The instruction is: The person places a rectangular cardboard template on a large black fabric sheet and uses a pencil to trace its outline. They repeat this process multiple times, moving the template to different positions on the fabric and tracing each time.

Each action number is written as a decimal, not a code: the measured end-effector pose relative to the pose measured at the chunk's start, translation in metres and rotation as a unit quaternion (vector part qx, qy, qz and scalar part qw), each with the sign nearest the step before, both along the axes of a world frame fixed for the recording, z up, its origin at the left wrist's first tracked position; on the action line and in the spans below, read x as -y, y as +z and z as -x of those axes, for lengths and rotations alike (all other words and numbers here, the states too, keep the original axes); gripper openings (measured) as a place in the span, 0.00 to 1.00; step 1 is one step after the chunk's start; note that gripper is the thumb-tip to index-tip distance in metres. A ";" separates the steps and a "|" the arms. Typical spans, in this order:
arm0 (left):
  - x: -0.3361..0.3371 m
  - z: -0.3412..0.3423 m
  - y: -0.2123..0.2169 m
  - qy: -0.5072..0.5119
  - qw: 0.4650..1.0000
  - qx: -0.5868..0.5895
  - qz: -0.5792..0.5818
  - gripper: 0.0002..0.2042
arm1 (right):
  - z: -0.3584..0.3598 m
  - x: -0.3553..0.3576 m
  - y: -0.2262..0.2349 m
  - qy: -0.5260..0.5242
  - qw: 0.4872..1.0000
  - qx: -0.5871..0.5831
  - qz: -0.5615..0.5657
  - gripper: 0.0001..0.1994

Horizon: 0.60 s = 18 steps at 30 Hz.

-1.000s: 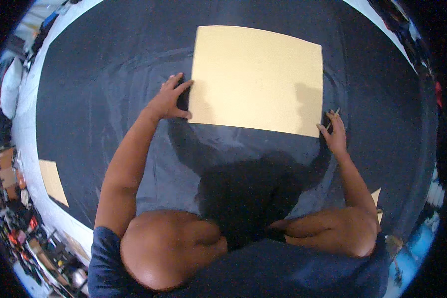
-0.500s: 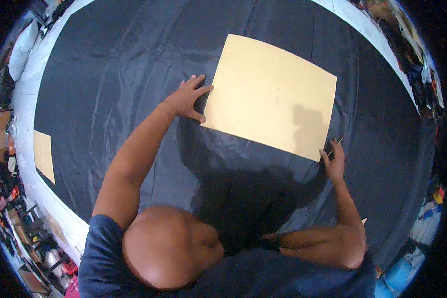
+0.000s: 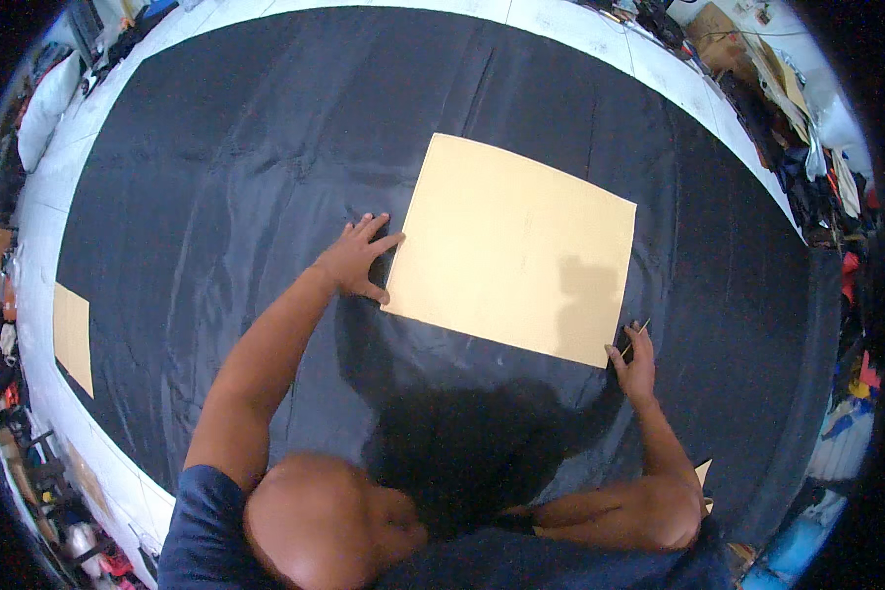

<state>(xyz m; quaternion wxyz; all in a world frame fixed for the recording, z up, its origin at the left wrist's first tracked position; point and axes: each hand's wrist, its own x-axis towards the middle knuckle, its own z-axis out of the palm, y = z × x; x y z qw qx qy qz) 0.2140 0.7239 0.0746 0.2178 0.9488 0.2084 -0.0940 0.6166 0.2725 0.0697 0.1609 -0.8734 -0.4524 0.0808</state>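
A pale yellow rectangular sheet [image 3: 506,231], which looks like cardboard, lies slightly turned on black fabric [image 3: 236,187]. My left hand [image 3: 354,261] rests at its left edge, fingers spread, with thumb and a fingertip touching the near left part of that edge. At the near right corner is my right hand [image 3: 636,369], its thumb against the corner. A thin, light-coloured stick-like tool [image 3: 645,325] is held in the right fingers; its exact kind is too small to make out. Shadows fall across the fabric and the sheet's near right part.
Another yellow piece [image 3: 73,339] lies at the fabric's left edge, and yellow scraps [image 3: 704,474] show beside my right elbow. My bare knee [image 3: 310,516] is at the lower left. White floor tiles [image 3: 265,8] border the fabric, with clutter [image 3: 757,79] along both sides.
The view has shifted, so sheet and hands appear lower and a little further left. Both hands keep their places against the sheet.
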 end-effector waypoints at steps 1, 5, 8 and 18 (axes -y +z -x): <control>-0.001 0.000 0.001 0.001 1.000 -0.006 -0.001 0.61 | -0.002 0.000 -0.002 0.002 1.000 0.001 0.002 0.29; 0.004 -0.004 0.010 0.012 0.999 -0.031 -0.003 0.59 | -0.001 0.002 -0.002 -0.007 1.000 0.001 -0.002 0.29; 0.005 -0.007 0.018 0.016 0.999 -0.047 0.000 0.59 | 0.001 0.003 -0.001 -0.010 1.000 0.010 0.003 0.29; 0.011 -0.013 0.018 0.051 0.997 -0.057 0.025 0.58 | -0.002 0.002 0.002 -0.009 0.999 0.014 0.037 0.30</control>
